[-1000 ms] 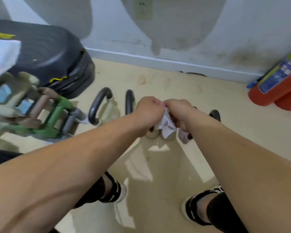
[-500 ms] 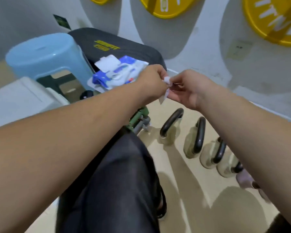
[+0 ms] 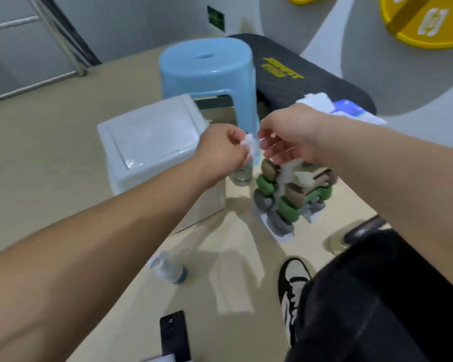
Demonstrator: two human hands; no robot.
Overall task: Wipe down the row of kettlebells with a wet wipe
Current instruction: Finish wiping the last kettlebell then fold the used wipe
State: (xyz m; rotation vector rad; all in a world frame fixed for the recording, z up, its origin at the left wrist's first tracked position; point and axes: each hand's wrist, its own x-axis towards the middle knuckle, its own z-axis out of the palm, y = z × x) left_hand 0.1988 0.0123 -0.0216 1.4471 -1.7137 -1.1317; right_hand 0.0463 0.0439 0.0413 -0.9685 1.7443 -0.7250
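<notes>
Both arms reached forward, hands nearly meeting above the floor. Left hand [image 3: 221, 150] was curled, pinching a crumpled wipe [image 3: 251, 145]. Right hand [image 3: 289, 131] was half open, fingertips [image 3: 266, 145] at the wipe's edge. One kettlebell [image 3: 361, 232] handle showed lower right, beside the knee.

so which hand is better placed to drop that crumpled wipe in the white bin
Left. The left hand pinches the crumpled white wipe right beside the white swing-lid plastic bin; the right hand sits farther from it.
</notes>
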